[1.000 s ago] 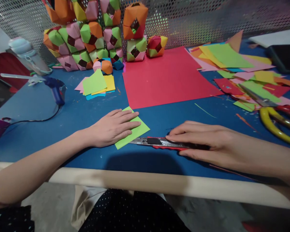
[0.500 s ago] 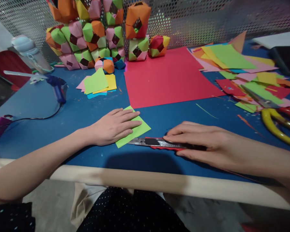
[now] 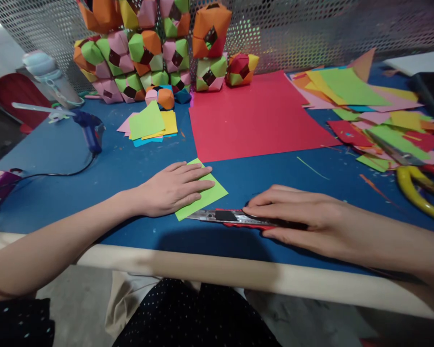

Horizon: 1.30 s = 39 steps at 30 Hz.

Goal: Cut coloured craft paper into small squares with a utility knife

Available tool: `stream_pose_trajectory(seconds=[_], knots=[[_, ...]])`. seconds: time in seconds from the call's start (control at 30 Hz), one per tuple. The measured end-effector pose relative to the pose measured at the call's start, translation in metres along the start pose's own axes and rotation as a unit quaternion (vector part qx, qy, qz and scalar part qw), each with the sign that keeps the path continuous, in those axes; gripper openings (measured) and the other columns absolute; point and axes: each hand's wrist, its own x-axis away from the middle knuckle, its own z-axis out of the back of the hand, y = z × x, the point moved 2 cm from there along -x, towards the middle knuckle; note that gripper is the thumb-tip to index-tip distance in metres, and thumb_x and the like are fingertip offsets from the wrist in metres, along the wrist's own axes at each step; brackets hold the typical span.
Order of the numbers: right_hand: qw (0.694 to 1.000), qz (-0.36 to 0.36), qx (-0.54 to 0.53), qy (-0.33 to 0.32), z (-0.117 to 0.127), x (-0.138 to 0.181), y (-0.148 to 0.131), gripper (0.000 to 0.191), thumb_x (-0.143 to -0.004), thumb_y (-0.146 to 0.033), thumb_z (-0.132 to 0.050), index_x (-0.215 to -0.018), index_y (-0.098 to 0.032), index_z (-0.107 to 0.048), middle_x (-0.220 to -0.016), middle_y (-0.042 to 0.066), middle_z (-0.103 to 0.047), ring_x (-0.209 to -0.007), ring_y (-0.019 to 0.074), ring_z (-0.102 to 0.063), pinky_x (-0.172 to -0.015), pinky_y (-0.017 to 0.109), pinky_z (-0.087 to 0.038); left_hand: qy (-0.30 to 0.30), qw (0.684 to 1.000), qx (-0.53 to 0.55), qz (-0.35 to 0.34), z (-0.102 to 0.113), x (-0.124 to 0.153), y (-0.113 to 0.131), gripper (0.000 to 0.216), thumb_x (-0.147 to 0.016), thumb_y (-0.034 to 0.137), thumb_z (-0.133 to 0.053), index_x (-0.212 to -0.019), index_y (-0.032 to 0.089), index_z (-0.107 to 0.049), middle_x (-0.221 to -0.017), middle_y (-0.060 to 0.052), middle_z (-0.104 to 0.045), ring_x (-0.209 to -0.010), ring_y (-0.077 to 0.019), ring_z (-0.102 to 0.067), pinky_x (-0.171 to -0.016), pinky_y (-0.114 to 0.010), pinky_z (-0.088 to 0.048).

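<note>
Green square [image 3: 211, 195] under left hand [image 3: 173, 189]; cutter [image 3: 235, 218] in right hand [image 3: 298, 214].

Square at red sheet's [image 3: 253, 115] near-left corner; left palm flat, fingers slightly spread, probably so it won't slide. Right hand pinches cutter between thumb and fingers, nearly flat on the near side of red sheet, likely for control. Blade end meets square's near edge; over or under, can't tell. Glue gun [image 3: 90, 132] left of red sheet, seemingly set aside from the hands. Paper scraps [image 3: 405, 120] right of red sheet. Bottle [image 3: 63, 91] far left of red sheet, capped, contents hidden. Paper balls [image 3: 151, 41] behind-left of red sheet, openings dark, insides unreadable.
</note>
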Motion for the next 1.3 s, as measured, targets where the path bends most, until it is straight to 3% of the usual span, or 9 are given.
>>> stream_pose_trajectory(seconds=[0.5,0.8,1.3], knots=[[0.999,0.045,0.007,0.008,-0.005,-0.004,-0.003,0.034,-0.093,-0.024,-0.055,-0.127,-0.025,-0.061,-0.114,0.008,-0.068,-0.104,0.0211,-0.063,-0.083,0.035,-0.054,0.001,1.000,0.009,0.004,0.000,0.000,0.000,0.048,-0.104,0.037,-0.027,-0.145,0.019,-0.043,-0.157,-0.011,-0.032,-0.146,-0.0237,-0.029,-0.117,-0.043,-0.022],[0.999,0.037,0.024,0.014,-0.004,-0.004,-0.011,0.029,-0.094,-0.025,-0.053,-0.120,-0.019,-0.066,-0.111,0.011,-0.067,-0.099,0.0198,-0.064,-0.079,0.031,-0.055,-0.003,1.000,0.013,0.004,-0.001,-0.001,0.000,0.048,-0.104,0.037,-0.025,-0.145,0.019,-0.044,-0.158,-0.011,-0.032,-0.145,-0.0262,-0.030,-0.116,-0.046,-0.023],[1.000,0.024,-0.006,-0.004,-0.005,-0.005,-0.015,0.031,-0.093,-0.028,-0.054,-0.121,-0.024,-0.068,-0.108,0.009,-0.069,-0.097,0.0204,-0.065,-0.077,0.031,-0.056,0.005,1.000,0.017,0.007,-0.002,-0.001,0.001,0.047,-0.104,0.038,-0.027,-0.144,0.021,-0.044,-0.157,-0.010,-0.033,-0.145,-0.0243,-0.030,-0.117,-0.044,-0.021]])
